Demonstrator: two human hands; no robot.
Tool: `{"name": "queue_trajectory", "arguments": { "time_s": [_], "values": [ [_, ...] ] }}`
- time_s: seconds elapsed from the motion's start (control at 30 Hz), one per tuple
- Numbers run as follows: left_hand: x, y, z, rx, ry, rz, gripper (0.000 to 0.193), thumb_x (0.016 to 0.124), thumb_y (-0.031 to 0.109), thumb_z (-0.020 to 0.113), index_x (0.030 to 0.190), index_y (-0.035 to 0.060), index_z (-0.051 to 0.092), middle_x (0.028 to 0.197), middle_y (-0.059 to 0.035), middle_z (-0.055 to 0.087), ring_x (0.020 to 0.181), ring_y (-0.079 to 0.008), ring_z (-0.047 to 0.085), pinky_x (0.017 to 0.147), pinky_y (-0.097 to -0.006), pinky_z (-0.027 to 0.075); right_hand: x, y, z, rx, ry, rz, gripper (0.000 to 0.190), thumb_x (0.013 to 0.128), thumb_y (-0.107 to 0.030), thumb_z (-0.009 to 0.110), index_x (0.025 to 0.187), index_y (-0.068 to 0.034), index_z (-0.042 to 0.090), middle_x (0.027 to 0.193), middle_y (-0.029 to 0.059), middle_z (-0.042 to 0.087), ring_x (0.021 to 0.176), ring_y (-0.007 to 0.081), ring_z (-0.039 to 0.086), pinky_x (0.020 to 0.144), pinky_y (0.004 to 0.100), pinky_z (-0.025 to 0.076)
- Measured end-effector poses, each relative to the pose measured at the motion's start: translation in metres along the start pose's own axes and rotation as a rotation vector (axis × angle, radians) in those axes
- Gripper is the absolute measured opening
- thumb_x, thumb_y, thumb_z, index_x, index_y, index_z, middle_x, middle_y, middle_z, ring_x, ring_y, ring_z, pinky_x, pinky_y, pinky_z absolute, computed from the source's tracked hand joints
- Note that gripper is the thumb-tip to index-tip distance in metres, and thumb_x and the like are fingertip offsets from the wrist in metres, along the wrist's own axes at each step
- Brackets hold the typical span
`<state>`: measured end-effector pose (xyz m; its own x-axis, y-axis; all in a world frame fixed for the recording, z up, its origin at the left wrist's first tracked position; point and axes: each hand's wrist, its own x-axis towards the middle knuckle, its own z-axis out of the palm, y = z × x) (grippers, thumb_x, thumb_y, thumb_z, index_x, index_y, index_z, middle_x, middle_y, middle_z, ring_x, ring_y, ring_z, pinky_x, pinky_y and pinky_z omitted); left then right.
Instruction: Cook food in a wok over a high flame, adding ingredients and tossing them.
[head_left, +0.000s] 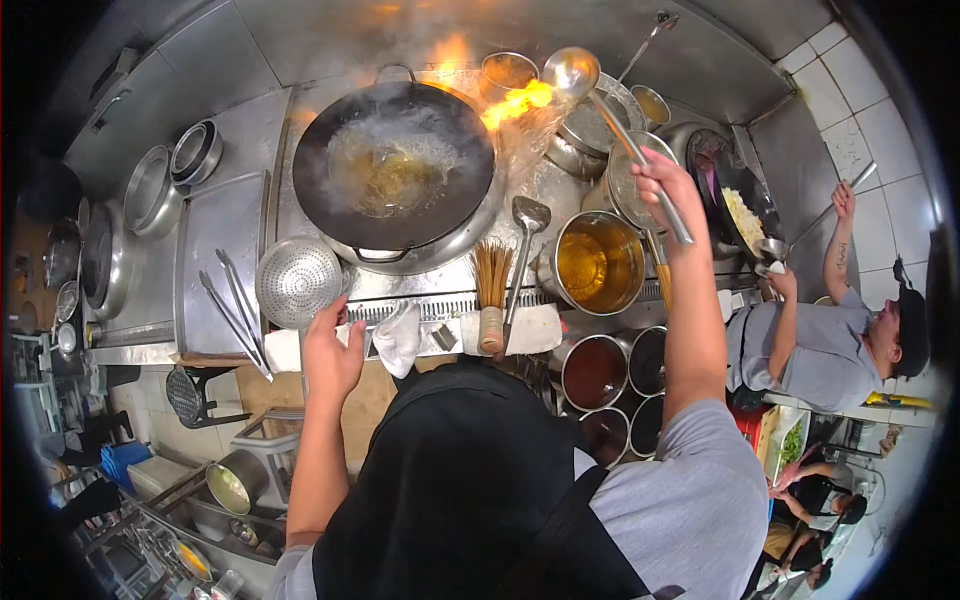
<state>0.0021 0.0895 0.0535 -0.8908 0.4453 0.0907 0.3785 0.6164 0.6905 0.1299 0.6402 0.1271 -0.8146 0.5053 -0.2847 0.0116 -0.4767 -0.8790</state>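
My right hand (664, 187) grips the handle of a steel ladle (572, 73), its bowl raised right of the wok. Beneath the bowl, liquid splashes beside a burst of flame (517, 103). A large black wok (322, 180) sits on the burner with steaming, bubbling liquid (394, 176) inside. My left hand (334, 356) is beside a perforated skimmer (298, 281), thumb and index finger apart; its other fingers are partly hidden. Between wok and pot lie a bamboo wok brush (491, 296) and a metal wok spatula (531, 217). A steel pot (598, 262) holds amber liquid.
Tongs (236, 311) lie on a metal tray (219, 247) at left, below steel bowls (196, 154). A white cloth (397, 337) hangs at the stove's edge. Several sauce pots (594, 372) stand near my right side. Another person (810, 345) works at a wok (731, 187) on the right.
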Motion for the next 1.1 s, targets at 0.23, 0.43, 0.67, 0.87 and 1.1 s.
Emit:
{"name": "queue_trajectory", "arguments": {
  "time_s": [0.23, 0.43, 0.67, 0.87, 1.1],
  "values": [
    [0.005, 0.027, -0.003, -0.07, 0.004, 0.101, 0.044, 0.084, 0.009, 0.07, 0.125, -0.0025, 0.062, 0.106, -0.0211, 0.066, 0.094, -0.0358, 0.064, 0.086, -0.0425, 0.051, 0.138, 0.039, 0.007, -0.404, 0.39, -0.084, 0.024, 0.083, 0.003, 0.055, 0.107, 0.002, 0.054, 0.073, 0.0092, 0.056, 0.056, 0.0168, 0.053, 0.047, 0.0314, 0.043],
    [-0.012, 0.002, -0.007, -0.059, -0.013, -0.023, 0.043, 0.083, 0.008, 0.07, 0.124, -0.0027, 0.061, 0.104, -0.0209, 0.065, 0.098, -0.0359, 0.064, 0.087, -0.0427, 0.05, 0.123, 0.042, -0.074, 0.781, -0.106, -0.078, 0.007, 0.087, 0.0, 0.05, 0.08, 0.003, 0.05, 0.069, 0.008, 0.05, 0.058, 0.0196, 0.053, 0.052, 0.0331, 0.048],
    [0.024, 0.011, 0.016, 0.099, -0.015, 0.302, 0.069, 0.079, 0.014, 0.073, 0.142, 0.0002, 0.047, 0.143, -0.0263, 0.048, 0.134, -0.0421, 0.046, 0.111, -0.0463, 0.039, -0.047, 0.039, 0.031, 1.055, -0.26, 0.262, 0.019, 0.092, 0.0, 0.046, 0.108, 0.008, 0.039, 0.075, 0.0036, 0.047, 0.06, 0.0121, 0.051, 0.05, 0.0228, 0.046],
    [0.052, 0.001, 0.059, 0.365, -0.295, 0.406, 0.088, 0.076, 0.021, 0.075, 0.148, -0.0072, 0.033, 0.15, -0.0267, 0.038, 0.145, -0.0432, 0.029, 0.118, -0.0455, 0.031, -0.13, 0.067, 0.084, 0.852, -0.351, 0.249, 0.025, 0.092, 0.001, 0.046, 0.116, 0.009, 0.043, 0.101, 0.0151, 0.048, 0.066, 0.0129, 0.05, 0.053, 0.0263, 0.046],
    [0.048, -0.006, 0.045, 0.256, -0.321, 0.429, 0.089, 0.078, 0.028, 0.077, 0.148, -0.0054, 0.035, 0.152, -0.0311, 0.033, 0.146, -0.0474, 0.023, 0.118, -0.0467, 0.031, -0.181, 0.102, 0.205, 0.509, -0.204, 0.317, 0.029, 0.093, 0.0, 0.047, 0.119, 0.013, 0.045, 0.095, 0.013, 0.051, 0.066, 0.0101, 0.048, 0.054, 0.024, 0.044]
  ]
}}
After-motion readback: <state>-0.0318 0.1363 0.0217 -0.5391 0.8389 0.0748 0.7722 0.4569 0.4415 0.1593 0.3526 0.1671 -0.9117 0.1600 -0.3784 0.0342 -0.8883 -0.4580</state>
